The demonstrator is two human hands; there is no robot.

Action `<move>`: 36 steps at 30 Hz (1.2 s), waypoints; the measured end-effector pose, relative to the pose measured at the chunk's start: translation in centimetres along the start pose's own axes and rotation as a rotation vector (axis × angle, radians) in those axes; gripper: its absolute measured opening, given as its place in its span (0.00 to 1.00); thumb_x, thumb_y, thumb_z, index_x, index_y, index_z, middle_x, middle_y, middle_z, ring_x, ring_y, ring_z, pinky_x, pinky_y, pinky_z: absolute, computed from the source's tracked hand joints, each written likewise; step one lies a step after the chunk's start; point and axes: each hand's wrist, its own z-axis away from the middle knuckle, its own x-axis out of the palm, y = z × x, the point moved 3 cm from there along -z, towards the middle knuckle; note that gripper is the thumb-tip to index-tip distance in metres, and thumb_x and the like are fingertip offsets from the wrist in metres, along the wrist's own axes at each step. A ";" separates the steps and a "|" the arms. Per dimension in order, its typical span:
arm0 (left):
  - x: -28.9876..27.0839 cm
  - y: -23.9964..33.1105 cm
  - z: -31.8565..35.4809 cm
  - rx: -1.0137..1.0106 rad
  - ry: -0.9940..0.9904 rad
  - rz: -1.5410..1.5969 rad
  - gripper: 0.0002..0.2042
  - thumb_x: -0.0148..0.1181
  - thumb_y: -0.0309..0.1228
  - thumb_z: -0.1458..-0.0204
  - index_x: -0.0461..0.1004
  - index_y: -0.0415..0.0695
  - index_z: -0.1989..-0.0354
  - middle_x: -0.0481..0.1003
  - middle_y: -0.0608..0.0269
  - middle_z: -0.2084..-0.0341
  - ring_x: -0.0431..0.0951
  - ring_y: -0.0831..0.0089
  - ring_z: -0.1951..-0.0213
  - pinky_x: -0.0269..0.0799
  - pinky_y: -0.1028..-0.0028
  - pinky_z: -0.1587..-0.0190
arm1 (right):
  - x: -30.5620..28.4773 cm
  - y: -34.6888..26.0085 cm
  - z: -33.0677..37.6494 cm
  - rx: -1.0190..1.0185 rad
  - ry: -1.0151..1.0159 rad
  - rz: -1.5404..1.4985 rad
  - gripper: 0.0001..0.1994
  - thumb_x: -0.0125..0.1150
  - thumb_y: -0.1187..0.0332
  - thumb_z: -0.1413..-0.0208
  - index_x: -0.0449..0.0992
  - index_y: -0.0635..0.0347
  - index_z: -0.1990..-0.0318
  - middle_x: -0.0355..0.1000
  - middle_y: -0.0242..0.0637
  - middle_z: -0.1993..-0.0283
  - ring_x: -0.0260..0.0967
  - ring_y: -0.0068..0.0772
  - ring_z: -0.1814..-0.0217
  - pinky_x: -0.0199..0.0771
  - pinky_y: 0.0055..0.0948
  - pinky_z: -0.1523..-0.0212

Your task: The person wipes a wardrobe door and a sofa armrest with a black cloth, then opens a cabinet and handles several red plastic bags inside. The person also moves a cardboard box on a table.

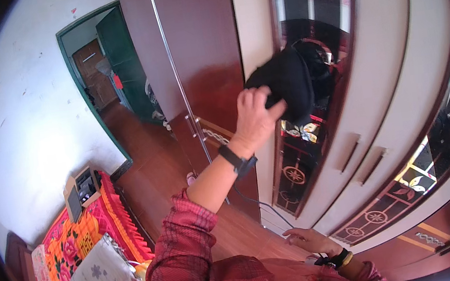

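Head view, left hand (254, 115) raised, clutching black item (290, 83), right hand (311, 241) low, loosely spread

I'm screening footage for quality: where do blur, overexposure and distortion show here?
In the head view, the left hand and black cap-like item look blurred, the white wall nearly washes out at left, and the cream wardrobe door bows.

I saw from afar a red-and-dark checked shirt (194, 276) with bunched sleeves (190, 223), a plain dull-red top (289, 274), a black watch-like band (239, 161) at the left wrist (242, 146), and black and yellowish bands (343, 259) at the right.
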 end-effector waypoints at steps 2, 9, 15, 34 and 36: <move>-0.1 -4.1 0.2 -0.052 0.046 -0.048 0.13 0.63 0.26 0.63 0.76 0.46 0.65 0.66 0.51 0.55 0.64 0.51 0.51 0.61 0.55 0.51 | 1.3 -1.2 -1.9 0.000 0.036 -0.045 0.19 0.51 0.59 0.37 0.68 0.58 0.43 0.75 0.41 0.55 0.71 0.30 0.52 0.69 0.28 0.51; 2.1 -19.1 4.4 -0.463 0.070 -0.164 0.28 0.68 0.25 0.65 0.69 0.47 0.50 0.64 0.49 0.52 0.64 0.48 0.51 0.64 0.54 0.52 | 6.0 -3.3 -6.7 0.074 0.190 -0.059 0.18 0.51 0.62 0.37 0.68 0.60 0.44 0.75 0.39 0.56 0.72 0.31 0.52 0.69 0.29 0.50; 5.1 -27.4 14.0 -1.222 -0.140 0.096 0.34 0.61 0.31 0.56 0.55 0.47 0.38 0.65 0.33 0.57 0.69 0.38 0.56 0.65 0.52 0.49 | 7.1 -3.0 -9.0 0.061 0.310 -0.213 0.19 0.52 0.65 0.38 0.66 0.63 0.42 0.75 0.43 0.57 0.72 0.32 0.53 0.72 0.28 0.53; -0.4 -19.8 -2.4 -0.417 0.110 0.139 0.26 0.63 0.26 0.59 0.64 0.38 0.49 0.66 0.42 0.60 0.68 0.46 0.55 0.64 0.55 0.52 | 10.0 -8.8 -13.3 -0.163 0.178 0.012 0.17 0.48 0.63 0.36 0.69 0.64 0.45 0.74 0.48 0.57 0.74 0.45 0.58 0.73 0.37 0.54; -1.0 -21.9 -5.1 -0.544 0.150 0.119 0.29 0.62 0.32 0.53 0.61 0.37 0.43 0.65 0.40 0.54 0.69 0.48 0.53 0.64 0.58 0.48 | 9.2 -9.3 -12.6 -0.160 0.176 0.004 0.16 0.50 0.65 0.37 0.70 0.63 0.45 0.74 0.48 0.56 0.74 0.44 0.59 0.73 0.37 0.56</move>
